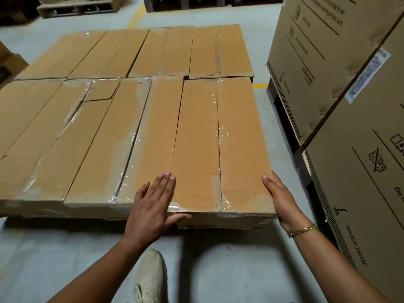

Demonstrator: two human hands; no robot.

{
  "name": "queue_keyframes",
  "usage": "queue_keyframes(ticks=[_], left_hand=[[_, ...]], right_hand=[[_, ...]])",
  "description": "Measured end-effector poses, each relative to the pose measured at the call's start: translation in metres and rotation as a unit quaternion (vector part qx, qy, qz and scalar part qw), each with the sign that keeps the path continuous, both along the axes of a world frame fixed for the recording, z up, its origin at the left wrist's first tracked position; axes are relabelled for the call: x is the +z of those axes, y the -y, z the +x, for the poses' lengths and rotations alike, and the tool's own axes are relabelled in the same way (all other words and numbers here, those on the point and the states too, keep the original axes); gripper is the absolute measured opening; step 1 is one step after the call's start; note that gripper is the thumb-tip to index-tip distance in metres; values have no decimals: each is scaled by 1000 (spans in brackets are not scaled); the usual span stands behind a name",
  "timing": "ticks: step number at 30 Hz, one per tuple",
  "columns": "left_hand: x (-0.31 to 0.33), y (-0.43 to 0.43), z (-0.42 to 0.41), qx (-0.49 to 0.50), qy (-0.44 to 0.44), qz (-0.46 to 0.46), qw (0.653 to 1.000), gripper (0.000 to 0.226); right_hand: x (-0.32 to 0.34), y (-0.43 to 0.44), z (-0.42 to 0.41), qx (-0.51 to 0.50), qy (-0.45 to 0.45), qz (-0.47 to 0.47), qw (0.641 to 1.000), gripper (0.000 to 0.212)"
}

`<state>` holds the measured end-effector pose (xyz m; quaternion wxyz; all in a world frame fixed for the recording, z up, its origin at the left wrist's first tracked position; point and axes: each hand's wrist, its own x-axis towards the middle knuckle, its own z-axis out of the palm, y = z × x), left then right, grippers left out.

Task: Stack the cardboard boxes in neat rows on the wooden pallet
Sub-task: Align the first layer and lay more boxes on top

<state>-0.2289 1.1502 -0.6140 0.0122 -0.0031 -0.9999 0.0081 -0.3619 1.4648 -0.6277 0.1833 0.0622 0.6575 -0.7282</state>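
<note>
Likely, with left hand [153, 204] and right hand [281, 200] pressed flat, unclenched, against the corner box [218, 145], an uneven push skews it out of line.

I see matt brown cardboard on the low boxes [218, 145], scuffed at the near edges, with glossy clear tape [131, 154] wrinkled along their seams. The tall boxes [360, 171] on the right are paler matt cardboard with a white paper label [369, 75]. The grey floor [218, 270] looks smooth and dull. The bracelet [301, 230] is shiny gold-coloured metal, and the shoe [150, 278] is pale cloth.
</note>
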Motion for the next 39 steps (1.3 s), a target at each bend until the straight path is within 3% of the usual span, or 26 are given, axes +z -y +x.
queue_keyframes(ticks=[6, 11, 15, 20, 22, 25, 30, 35, 39], left_hand=[[-2, 0, 0, -3, -25, 7, 1000, 99], [-2, -3, -2, 14, -11, 19, 1000, 97], [1, 2, -4, -2, -6, 4, 1000, 101], [29, 21, -24, -92, -28, -30, 995, 98], [41, 29, -42, -118, -38, -25, 992, 92], [49, 36, -80, -56, 6, 24, 998, 97], [40, 55, -153, 50, 49, 109, 992, 105], [41, 70, -163, 13, 119, 89, 989, 98], [51, 78, -157, -12, 188, 97, 977, 102]], right_hand=[[1, 0, -1, 3, -2, 1, 1000, 52], [-2, -3, -8, 22, -9, 9, 1000, 110], [-5, -5, -10, 24, -9, 22, 999, 111], [4, -6, -11, 41, -7, 83, 996, 107], [14, -5, -16, 32, -17, 144, 989, 90], [20, -3, -35, 44, -61, 300, 951, 87], [34, 32, -70, 125, -176, 514, 830, 89], [62, 70, -100, 164, -179, 557, 794, 84], [82, 92, -114, 249, -162, 585, 755, 92]])
